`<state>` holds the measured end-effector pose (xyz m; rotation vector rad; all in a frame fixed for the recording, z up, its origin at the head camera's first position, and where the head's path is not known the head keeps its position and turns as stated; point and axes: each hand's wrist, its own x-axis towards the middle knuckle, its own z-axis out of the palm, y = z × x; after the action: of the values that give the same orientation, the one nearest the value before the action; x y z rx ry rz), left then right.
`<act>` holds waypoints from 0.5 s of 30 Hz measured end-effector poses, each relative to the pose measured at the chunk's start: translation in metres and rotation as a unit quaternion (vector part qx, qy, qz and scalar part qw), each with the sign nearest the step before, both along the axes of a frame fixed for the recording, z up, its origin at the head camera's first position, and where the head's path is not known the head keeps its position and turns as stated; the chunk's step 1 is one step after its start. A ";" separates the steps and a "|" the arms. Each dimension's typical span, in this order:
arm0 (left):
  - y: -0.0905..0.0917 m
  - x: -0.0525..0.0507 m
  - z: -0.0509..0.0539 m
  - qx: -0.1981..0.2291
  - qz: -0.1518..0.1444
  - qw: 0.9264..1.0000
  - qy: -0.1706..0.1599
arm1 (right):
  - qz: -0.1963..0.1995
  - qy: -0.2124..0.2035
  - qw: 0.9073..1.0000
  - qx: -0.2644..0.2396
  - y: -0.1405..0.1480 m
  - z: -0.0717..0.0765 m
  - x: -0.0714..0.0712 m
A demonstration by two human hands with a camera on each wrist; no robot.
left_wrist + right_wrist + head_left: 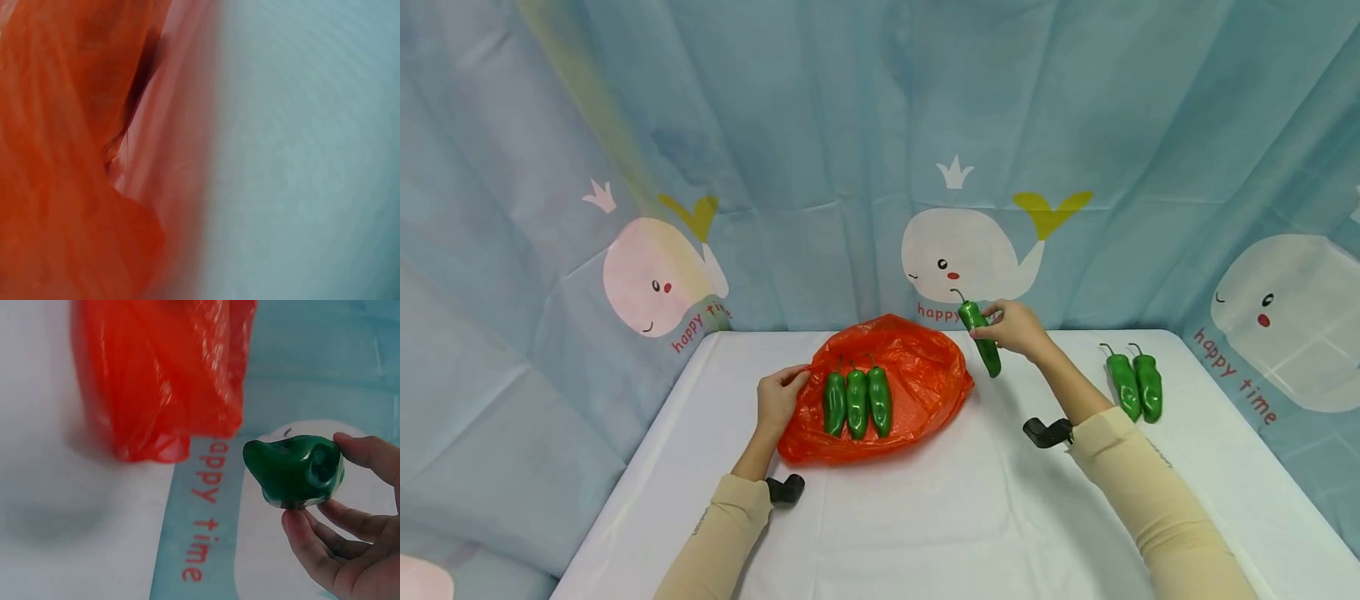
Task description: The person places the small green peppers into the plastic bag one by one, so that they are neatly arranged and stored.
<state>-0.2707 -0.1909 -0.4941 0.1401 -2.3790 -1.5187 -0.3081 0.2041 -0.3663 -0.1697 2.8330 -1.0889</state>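
Observation:
A green chili pepper [982, 343] hangs in my right hand [1017, 327], pinched between thumb and fingers above the table, just right of a red plastic bag. The right wrist view shows this pepper [297, 470] tip-on, with fingertips on either side. My left hand [777, 400] pinches the left rim of the red plastic bag [925, 383], which lies spread open. Three green peppers [857, 404] lie side by side in it, stems pointing away from me. Blurred red plastic [56, 162] fills the left of the left wrist view; no fingers show there.
Two more green peppers [1135, 387] lie together at the table's right side, beyond my right forearm. The white-covered table [925, 525] ends at the back against a blue curtain [820, 167] printed with whales.

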 end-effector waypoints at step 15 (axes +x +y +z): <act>0.001 0.000 0.001 -0.002 0.001 1.000 -0.001 | 0.024 0.022 0.999 -0.023 -0.040 -0.007 -0.001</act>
<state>-0.2708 -0.1901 -0.4935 0.1430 -2.3837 -1.5138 -0.3093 0.1641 -0.3734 -0.2678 2.8281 -1.1555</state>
